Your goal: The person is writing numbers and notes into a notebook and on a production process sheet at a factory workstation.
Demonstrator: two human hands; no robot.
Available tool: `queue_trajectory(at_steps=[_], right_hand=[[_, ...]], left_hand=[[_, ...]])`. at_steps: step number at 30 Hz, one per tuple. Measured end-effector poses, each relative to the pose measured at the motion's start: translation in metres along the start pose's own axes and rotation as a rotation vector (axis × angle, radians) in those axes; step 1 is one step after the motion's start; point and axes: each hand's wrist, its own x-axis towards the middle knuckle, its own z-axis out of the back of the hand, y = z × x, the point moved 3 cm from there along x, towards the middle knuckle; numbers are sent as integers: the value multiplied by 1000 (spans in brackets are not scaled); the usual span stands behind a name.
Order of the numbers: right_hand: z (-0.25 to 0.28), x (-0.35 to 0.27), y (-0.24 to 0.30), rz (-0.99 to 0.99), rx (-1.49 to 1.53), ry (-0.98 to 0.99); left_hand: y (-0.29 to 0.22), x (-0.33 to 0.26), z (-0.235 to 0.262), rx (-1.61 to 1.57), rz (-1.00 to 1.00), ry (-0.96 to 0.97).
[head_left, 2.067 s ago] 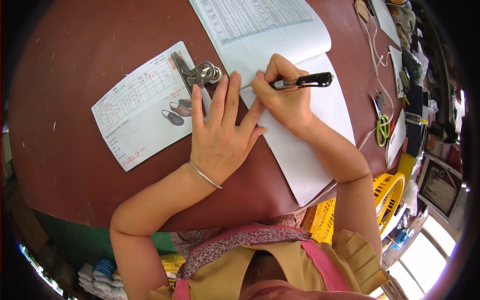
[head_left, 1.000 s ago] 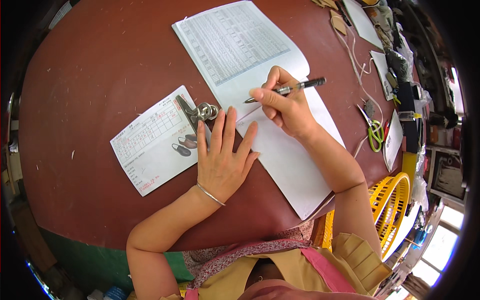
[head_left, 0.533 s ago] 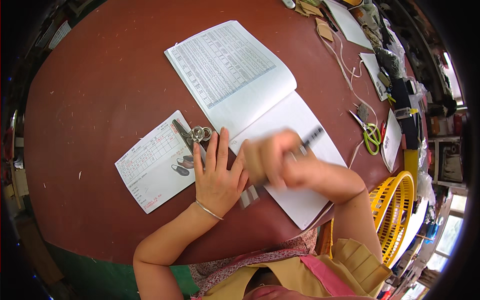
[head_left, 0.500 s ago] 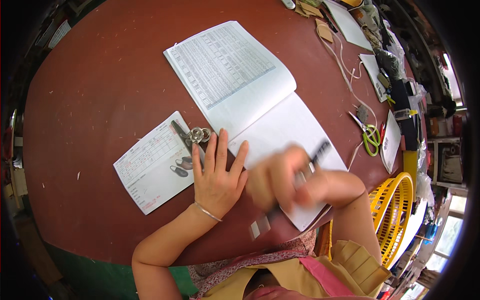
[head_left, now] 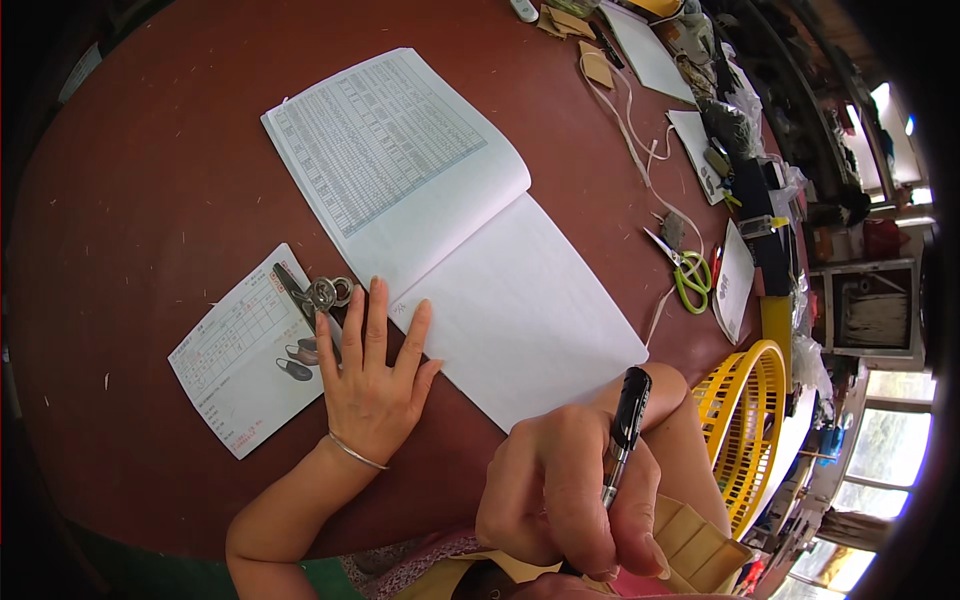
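right hand at the near edge, lifted off the tabletop, fingers closed round a black pen; left hand flat, fingers spread, on the open notebook's near-left corner | card just left; green scissors far right

Small workshop, likely shoemaking. Brown table carries ledger and order sheet with shoe pictures near front left edge. Right edge: scissors, cord, cut scraps, clutter. Yellow basket just beyond right edge.
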Motion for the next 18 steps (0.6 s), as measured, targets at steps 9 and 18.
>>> queue_trajectory(at_steps=[9, 18], right_hand=[[56, -15, 17, -281, -59, -437], [158, -25, 15, -311, -972, -917]], left_hand=[[3, -5, -8, -69, 16, 29], [6, -8, -12, -208, 79, -71]])
